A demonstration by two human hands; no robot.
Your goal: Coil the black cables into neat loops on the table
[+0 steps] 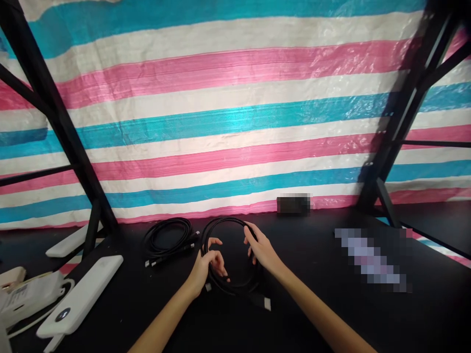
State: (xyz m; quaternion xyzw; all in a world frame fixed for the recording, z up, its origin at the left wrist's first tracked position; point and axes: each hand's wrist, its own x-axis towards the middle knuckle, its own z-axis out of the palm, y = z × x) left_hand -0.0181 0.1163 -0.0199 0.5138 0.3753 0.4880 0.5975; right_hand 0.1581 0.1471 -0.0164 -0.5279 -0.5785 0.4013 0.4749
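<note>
A black cable wound into a round coil (224,223) lies on the black table (312,294) in front of me. My left hand (208,262) curls around the coil's left side, fingers pinched on the strands. My right hand (259,247) grips the coil's right side with fingers wrapped over it. One plug end of this cable (263,301) trails out toward me. A second coiled black cable (167,240) lies just to the left, untouched, its silver plugs pointing left.
A white power bank (83,296) and a white power strip with cord (25,294) sit at the left edge. Black diagonal frame struts rise at left (55,113) and right (408,108). A striped tarp hangs behind. A small dark box (293,204) stands at the back.
</note>
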